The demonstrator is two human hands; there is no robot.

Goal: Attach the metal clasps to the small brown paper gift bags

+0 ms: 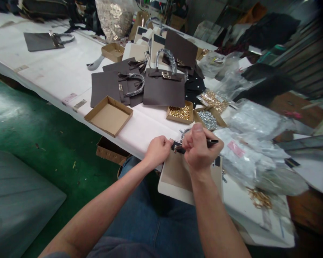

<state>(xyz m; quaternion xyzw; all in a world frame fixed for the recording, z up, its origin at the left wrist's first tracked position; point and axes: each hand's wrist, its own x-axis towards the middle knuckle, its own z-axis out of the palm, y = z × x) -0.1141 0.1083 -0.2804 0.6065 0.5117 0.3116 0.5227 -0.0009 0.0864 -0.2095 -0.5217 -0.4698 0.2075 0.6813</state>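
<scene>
A beige-backed bag panel point(177, 175) with dark strips along its top lies at the near table edge, overhanging my lap. My left hand point(159, 150) is closed on its upper left corner, fingers pinched at the edge. My right hand point(200, 148) is a fist above the panel's top edge, wrapped round a slim dark tool point(212, 142); its exact kind is hidden by the fingers. Between the hands, a small gold metal fitting point(176, 148) shows by the dark strip. Part of a plastic-wrapped handle point(185, 133) shows behind the right fist.
Beyond my hands stand a box of gold studs point(179, 113), a box of silver studs point(207, 120) and a shallow cardboard tray point(107, 116). Dark handbag pieces point(164, 89) are piled behind. Clear plastic bags point(250, 154) crowd the right side; another bag panel point(39, 42) lies far left.
</scene>
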